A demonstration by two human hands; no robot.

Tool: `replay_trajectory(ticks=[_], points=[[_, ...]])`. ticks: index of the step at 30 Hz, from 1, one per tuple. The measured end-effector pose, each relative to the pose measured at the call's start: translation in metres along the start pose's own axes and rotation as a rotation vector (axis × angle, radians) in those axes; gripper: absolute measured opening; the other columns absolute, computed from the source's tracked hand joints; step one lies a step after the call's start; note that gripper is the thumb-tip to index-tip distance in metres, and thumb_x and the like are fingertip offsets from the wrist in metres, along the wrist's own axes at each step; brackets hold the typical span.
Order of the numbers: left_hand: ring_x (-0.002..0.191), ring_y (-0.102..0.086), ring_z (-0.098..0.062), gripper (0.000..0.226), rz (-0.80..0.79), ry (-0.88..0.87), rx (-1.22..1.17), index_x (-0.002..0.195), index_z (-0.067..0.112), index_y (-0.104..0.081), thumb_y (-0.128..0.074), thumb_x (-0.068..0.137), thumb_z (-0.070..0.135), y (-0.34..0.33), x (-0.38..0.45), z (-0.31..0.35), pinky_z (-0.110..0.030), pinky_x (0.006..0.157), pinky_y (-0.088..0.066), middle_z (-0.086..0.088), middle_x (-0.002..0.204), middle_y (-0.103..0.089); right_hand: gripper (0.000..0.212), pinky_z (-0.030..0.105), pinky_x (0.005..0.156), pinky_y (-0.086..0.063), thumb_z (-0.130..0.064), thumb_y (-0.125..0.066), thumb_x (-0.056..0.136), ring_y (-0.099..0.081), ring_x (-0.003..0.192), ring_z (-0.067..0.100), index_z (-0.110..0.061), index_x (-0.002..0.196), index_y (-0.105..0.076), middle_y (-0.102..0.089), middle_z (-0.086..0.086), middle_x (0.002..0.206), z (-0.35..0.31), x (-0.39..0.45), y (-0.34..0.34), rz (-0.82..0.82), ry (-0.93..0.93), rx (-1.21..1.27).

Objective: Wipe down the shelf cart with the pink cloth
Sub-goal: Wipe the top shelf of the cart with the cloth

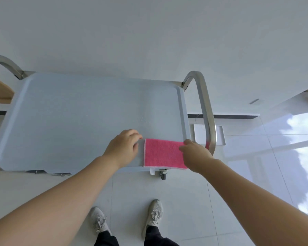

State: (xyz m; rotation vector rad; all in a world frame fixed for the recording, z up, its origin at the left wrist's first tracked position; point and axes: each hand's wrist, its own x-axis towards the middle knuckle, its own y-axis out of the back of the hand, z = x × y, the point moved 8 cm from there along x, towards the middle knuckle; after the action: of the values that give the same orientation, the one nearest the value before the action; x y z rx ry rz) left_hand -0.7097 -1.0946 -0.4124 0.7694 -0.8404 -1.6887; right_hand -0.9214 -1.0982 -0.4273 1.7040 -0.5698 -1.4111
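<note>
A: Cloth position?
B: I see the pink cloth (164,153) flat on the shelf cart (78,112) top, near-right corner.
A: Hands?
B: Left hand (123,146) curls at its left edge, right hand (196,153) on its right edge; can't confirm either grip.

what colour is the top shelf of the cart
Pale blue-grey top shelf, seen in the head view.

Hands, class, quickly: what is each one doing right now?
Left hand: fingers curled at the left edge of the cloth; whether it grips cannot be told.
Right hand: pinches the cloth's right edge.
</note>
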Motion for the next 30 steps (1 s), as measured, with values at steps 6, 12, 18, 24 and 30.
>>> replay_trajectory(ticks=[6,12,18,24,30], points=[[0.115,-0.053,-0.032,0.031,-0.055,-0.029,0.109,0.112,0.003,-0.062,-0.063,0.081,0.006,-0.021,-0.019,-0.051,-0.04,0.096,-0.044,-0.014,0.122,-0.059,0.053,0.041,0.105,-0.036,-0.003,-0.045,0.09,-0.03,0.138,0.026,-0.02,0.139,-0.035,-0.027,0.005,0.152,-0.046,0.019,-0.041,0.044,0.28,-0.047],[0.117,-0.054,-0.037,0.042,-0.108,-0.045,0.204,0.114,-0.002,-0.062,-0.049,0.084,0.024,-0.039,-0.018,-0.091,-0.052,0.099,-0.04,-0.022,0.126,-0.057,0.061,0.044,0.115,-0.021,-0.021,-0.059,0.087,-0.023,0.141,0.03,-0.011,0.142,-0.035,-0.025,0.013,0.153,-0.074,0.036,-0.067,0.136,0.446,-0.171],[0.126,-0.047,-0.032,0.054,-0.104,-0.083,0.26,0.123,0.003,-0.058,-0.035,0.085,0.033,-0.044,-0.013,-0.108,-0.042,0.107,-0.032,-0.015,0.136,-0.051,0.052,0.049,0.113,-0.021,-0.036,-0.031,0.096,-0.026,0.14,0.027,-0.016,0.144,-0.032,-0.029,0.01,0.152,-0.069,0.051,-0.072,0.25,0.583,-0.306],[0.13,-0.042,-0.033,0.057,-0.091,-0.109,0.311,0.131,0.004,-0.051,-0.035,0.084,0.032,-0.046,-0.01,-0.119,-0.044,0.107,-0.024,-0.012,0.141,-0.045,0.055,0.041,0.114,-0.012,-0.041,-0.028,0.097,-0.017,0.143,0.024,-0.021,0.148,-0.019,-0.02,0.005,0.155,-0.061,0.061,-0.078,0.209,0.623,-0.28],[0.129,-0.043,-0.033,0.056,-0.073,-0.143,0.297,0.13,0.003,-0.051,-0.036,0.084,0.031,-0.048,-0.007,-0.121,-0.045,0.106,-0.026,-0.011,0.14,-0.045,0.058,0.041,0.115,-0.01,-0.041,-0.03,0.095,-0.013,0.144,0.023,-0.024,0.148,-0.016,-0.017,0.003,0.156,-0.051,0.075,-0.075,0.232,0.534,-0.191]])
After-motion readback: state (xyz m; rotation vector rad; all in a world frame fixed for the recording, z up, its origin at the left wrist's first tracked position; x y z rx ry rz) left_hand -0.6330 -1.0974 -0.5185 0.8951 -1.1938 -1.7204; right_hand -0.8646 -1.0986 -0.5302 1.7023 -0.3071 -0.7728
